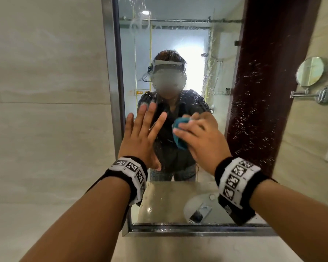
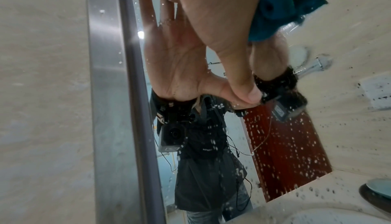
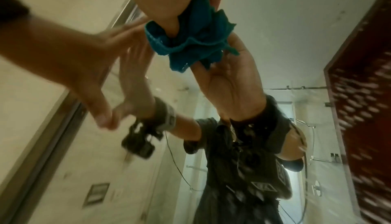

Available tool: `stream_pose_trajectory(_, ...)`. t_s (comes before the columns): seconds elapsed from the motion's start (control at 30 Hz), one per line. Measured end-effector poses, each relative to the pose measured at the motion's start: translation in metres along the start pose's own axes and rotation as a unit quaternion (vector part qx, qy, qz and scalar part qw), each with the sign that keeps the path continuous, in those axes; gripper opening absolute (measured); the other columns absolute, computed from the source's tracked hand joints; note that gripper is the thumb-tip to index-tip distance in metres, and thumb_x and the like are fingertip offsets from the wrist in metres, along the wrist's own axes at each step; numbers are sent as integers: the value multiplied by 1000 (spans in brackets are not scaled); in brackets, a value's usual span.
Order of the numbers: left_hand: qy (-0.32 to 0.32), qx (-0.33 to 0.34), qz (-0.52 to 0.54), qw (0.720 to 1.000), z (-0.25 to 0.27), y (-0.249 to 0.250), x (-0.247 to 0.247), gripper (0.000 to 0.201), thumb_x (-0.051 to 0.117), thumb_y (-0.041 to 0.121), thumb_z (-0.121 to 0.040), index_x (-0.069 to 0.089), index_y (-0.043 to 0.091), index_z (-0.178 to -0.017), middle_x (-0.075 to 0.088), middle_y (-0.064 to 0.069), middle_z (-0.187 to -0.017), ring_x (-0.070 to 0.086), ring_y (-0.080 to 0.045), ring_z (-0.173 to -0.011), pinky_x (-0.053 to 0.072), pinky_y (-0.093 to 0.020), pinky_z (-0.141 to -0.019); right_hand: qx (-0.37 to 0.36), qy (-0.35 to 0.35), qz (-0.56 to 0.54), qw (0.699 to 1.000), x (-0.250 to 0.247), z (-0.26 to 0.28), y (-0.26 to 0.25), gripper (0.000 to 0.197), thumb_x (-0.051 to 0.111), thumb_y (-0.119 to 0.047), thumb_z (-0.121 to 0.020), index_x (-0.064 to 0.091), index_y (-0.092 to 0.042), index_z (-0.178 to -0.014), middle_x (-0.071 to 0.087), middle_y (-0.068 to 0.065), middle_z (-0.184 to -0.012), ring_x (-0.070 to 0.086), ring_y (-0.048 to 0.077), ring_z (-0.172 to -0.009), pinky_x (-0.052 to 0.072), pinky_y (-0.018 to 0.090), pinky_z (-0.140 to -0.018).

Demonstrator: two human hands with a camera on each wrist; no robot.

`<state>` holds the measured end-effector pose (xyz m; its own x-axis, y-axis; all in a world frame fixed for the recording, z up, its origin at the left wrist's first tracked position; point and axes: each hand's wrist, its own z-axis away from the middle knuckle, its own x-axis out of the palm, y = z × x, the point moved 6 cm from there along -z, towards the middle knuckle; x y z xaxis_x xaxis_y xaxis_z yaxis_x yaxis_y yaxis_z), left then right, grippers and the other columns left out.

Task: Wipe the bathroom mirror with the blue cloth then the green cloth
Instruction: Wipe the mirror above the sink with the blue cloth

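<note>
Head view: left hand (image 1: 140, 137) flat against the mirror (image 1: 178, 35), fingers straight and spread, holding nothing. Right hand (image 1: 201, 140) presses a bunched blue cloth (image 1: 180, 129) onto the glass at mid-height, fingers curled over it. Water droplets across the glass. Both wrists wear black bands with black-and-white square code markers. Round wall mirror (image 1: 309, 71) on a chrome arm at right.

Left wrist view: left hand (image 2: 211, 27) palm on the wet glass, thumb touching its reflection. Blue cloth (image 2: 273, 10) at top right. Small mirrored lettering on the reflected shirt, unreadable.

Right wrist view: blurred. Right hand (image 3: 165, 3) clutches the blue cloth (image 3: 190, 38) against the glass; left hand (image 3: 74, 60) flat beside it.
</note>
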<state>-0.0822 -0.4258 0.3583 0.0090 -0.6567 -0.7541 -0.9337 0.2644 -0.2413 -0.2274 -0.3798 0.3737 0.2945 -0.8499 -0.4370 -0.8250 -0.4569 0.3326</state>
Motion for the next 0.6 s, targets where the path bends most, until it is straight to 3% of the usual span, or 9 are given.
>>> stream_pose_trajectory(0.03, 3, 0, 1, 1000, 0, 0, 0, 156, 81, 65, -45, -41, 27, -135, -42, -6, -146, -36, -29, -136, -19, -49, -112, 10, 39, 38, 998, -2, -11, 2, 39, 73, -5, -72, 69, -12, -109, 66, 7, -113, 42, 20, -104, 33, 30, -96)
stream_pose_trajectory(0.1, 4, -3, 3, 1000, 1, 1, 1, 157, 82, 64, -43, -39, 27, -137, -38, -7, -148, -33, -29, -137, -17, -50, -113, 26, 52, 81, 995, 0, -18, 0, 44, 77, -4, -68, 69, -12, -110, 66, 6, -114, 40, 20, -104, 31, 27, -97)
stream_pose_trajectory(0.23, 1, -8, -7, 1000, 2, 3, 2, 156, 81, 64, -47, -42, 25, -134, -39, -9, -147, -35, -30, -136, -16, -51, -113, -10, -7, -9, 1000, 21, 17, -18, 41, 70, -2, -66, 72, -14, -105, 65, 11, -112, 53, 31, -109, 45, 48, -91)
stream_pose_trajectory(0.27, 1, -10, -9, 1000, 2, 3, 2, 156, 80, 65, -48, -44, 25, -133, -40, -9, -146, -35, -30, -136, -16, -51, -113, -37, -32, -34, 998, 27, 31, -25, 39, 71, -4, -63, 73, -15, -101, 66, 11, -110, 54, 29, -108, 47, 49, -89)
stream_pose_trajectory(0.37, -4, -19, -8, 1000, 3, 4, 3, 155, 79, 65, -49, -44, 25, -133, -43, -8, -145, -36, -31, -135, -16, -51, -113, -122, -166, -12, 978, 44, 82, -51, 46, 85, -17, -53, 73, -25, -97, 68, -4, -106, 59, 19, -102, 52, 37, -84)
stream_pose_trajectory(0.43, -9, -26, -6, 1000, 3, 5, 1, 154, 80, 63, -50, -44, 25, -133, -45, -8, -144, -35, -31, -136, -16, -51, -113, -142, -244, -14, 959, 48, 109, -48, 47, 86, -22, -54, 71, -28, -99, 67, -10, -104, 63, 17, -97, 55, 33, -80)
stream_pose_trajectory(0.5, -14, -32, -9, 999, 5, 7, 0, 152, 80, 62, -51, -44, 24, -132, -45, -8, -143, -34, -32, -136, -17, -50, -113, -164, -229, 31, 959, 48, 111, -34, 37, 77, -22, -65, 69, -28, -100, 66, -11, -106, 61, 16, -100, 53, 34, -84)
stream_pose_trajectory(0.53, -14, -34, -10, 999, 5, 8, -1, 152, 80, 61, -52, -44, 24, -132, -45, -9, -142, -34, -32, -137, -17, -50, -113, -165, -170, 29, 971, 44, 105, -23, 28, 70, -21, -72, 66, -24, -99, 64, -10, -108, 59, 15, -104, 49, 33, -90)
stream_pose_trajectory(0.6, -12, -38, -7, 999, 6, 9, -1, 151, 80, 60, -53, -44, 24, -132, -45, -9, -142, -33, -32, -137, -16, -50, -113, -81, -79, -39, 993, 25, 80, 0, 19, 60, -17, -79, 61, -11, -97, 63, -3, -110, 56, 20, -106, 45, 36, -95)
